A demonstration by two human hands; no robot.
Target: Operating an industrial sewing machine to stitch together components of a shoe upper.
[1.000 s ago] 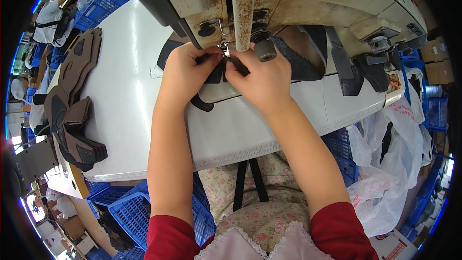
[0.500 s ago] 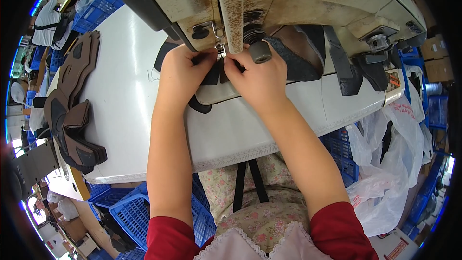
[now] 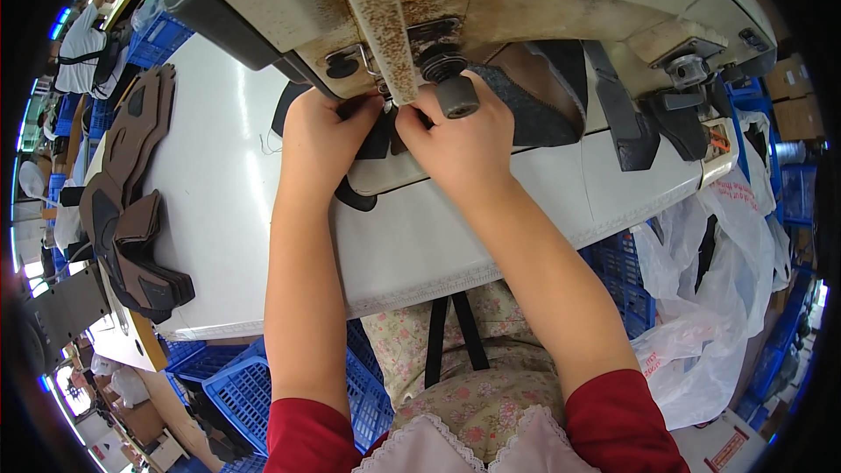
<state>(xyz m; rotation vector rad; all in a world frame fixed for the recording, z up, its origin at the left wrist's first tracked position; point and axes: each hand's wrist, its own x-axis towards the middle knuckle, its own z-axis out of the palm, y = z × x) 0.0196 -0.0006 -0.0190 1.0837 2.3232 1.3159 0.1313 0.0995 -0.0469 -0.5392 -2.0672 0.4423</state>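
A worn cream sewing machine (image 3: 491,0) fills the top of the view over a white table (image 3: 219,184). Under its head lies a black shoe-upper piece (image 3: 355,197). My left hand (image 3: 324,136) presses on that piece just left of the needle area. Close beside it, my right hand (image 3: 464,140) pinches the same piece from the right, below a round grey knob (image 3: 457,96). The needle and the middle of the piece are hidden by my fingers and the machine head.
A stack of brown and black shoe-upper pieces (image 3: 127,210) lies at the table's left edge. Blue plastic crates (image 3: 254,385) stand under the table. White plastic bags (image 3: 727,298) hang at the right. A person in white (image 3: 83,48) is at the far left.
My head has moved closer to the machine, so it looms larger. Both hands stay on the black piece under the head and have pushed it slightly farther in.
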